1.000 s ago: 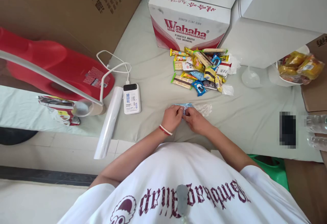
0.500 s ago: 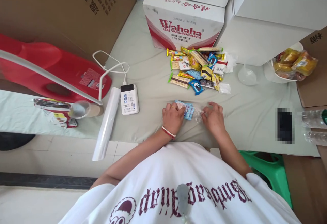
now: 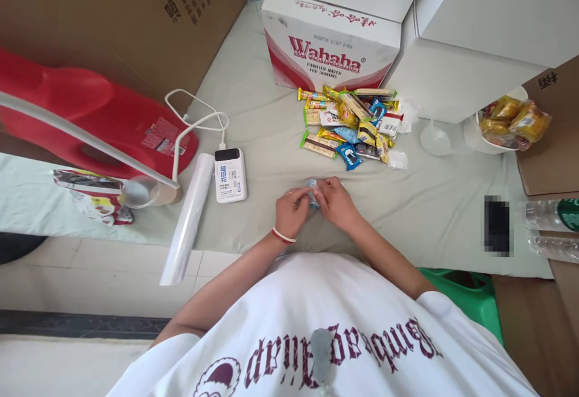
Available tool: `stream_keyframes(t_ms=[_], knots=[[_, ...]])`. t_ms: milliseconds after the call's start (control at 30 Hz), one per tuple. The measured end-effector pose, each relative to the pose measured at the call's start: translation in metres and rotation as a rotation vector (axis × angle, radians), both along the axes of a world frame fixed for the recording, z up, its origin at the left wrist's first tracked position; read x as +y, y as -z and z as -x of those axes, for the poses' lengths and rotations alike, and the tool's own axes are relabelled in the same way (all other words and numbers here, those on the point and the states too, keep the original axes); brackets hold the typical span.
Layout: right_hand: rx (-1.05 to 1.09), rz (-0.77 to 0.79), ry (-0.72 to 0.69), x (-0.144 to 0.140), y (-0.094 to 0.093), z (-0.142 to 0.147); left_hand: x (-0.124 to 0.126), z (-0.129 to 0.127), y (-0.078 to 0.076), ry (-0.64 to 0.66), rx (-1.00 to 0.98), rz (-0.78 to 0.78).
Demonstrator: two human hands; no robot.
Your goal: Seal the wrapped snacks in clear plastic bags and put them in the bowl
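Head view: left hand (image 3: 289, 209) and right hand (image 3: 333, 203) pinch blue packet (image 3: 312, 193); the small, crinkly wrapper could slip free.

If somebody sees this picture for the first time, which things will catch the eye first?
Probably the big red plastic container lying at the far left, and the colourful pile of snack packets in front of the Wahaha box. At the centre, the left hand and right hand meet on a small blue packet.

Both hands are brought together ahead of the chest: the left hand (image 3: 291, 209) and right hand (image 3: 333, 203) are curled, fingertips pinched closed.
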State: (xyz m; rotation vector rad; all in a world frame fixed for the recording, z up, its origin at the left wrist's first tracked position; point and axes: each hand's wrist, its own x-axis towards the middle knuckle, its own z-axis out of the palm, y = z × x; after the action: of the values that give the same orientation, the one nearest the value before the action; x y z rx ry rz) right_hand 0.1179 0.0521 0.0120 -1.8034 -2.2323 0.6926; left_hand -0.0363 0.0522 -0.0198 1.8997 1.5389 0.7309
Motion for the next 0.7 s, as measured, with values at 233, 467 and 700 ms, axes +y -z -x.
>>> stream_keyframes(t_ms=[233, 467, 700], knots=[[-0.228, -0.033, -0.050, -0.022, 0.002, 0.020, 0.018, -0.005, -0.015, 0.026, 0.022, 0.186], [-0.248, -0.012, -0.055, -0.030, -0.011, 0.014, 0.012, 0.008, -0.042, 0.010, -0.401, 0.430], [0.188, -0.173, 0.394, -0.028, -0.040, -0.131, -0.026, 0.087, -0.048, -0.179, -0.250, 0.518]])
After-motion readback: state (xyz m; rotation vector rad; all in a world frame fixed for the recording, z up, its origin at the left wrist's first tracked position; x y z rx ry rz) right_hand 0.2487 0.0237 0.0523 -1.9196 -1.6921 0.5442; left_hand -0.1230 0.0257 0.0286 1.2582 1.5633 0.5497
